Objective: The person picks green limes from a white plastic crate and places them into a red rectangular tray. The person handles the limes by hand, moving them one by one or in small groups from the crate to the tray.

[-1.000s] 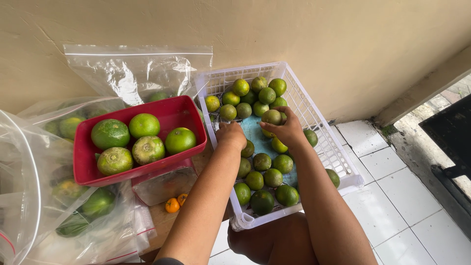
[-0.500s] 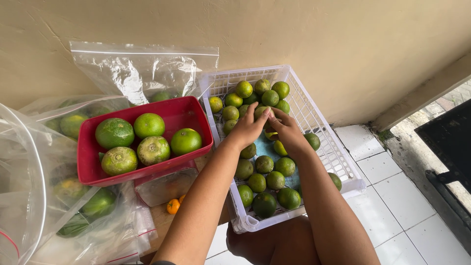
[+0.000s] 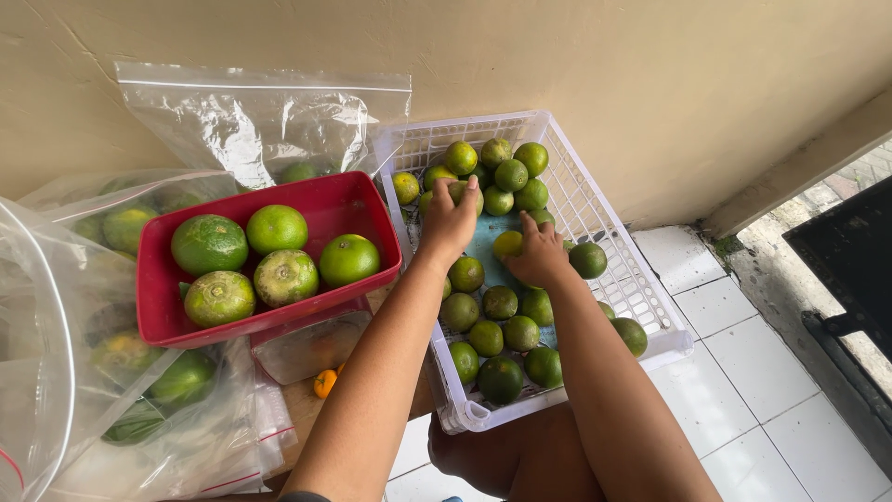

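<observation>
A: Where are your hands right now?

B: Both are in the white basket (image 3: 595, 218) at the centre of the frame. Your left hand (image 3: 450, 218) lies over the small green limes (image 3: 502, 330) near the upper middle, fingers curled on one of them. Your right hand (image 3: 537, 256) pinches a yellowish lime (image 3: 507, 244) just right of it.

A: How should you handle them?

B: In my view, grip lightly with the fingertips and lift one fruit at a time, since the limes lie loose and touching and would roll. Mind the basket's left wall, which sits against the red tub (image 3: 358, 200).

A: And around you?

B: The red tub, centre left, holds five larger green oranges (image 3: 279, 228). Clear plastic bags (image 3: 260, 121) crowd the left and upper left. A beige wall (image 3: 650, 65) fills the top, with white floor tiles (image 3: 743, 353) at lower right.
</observation>
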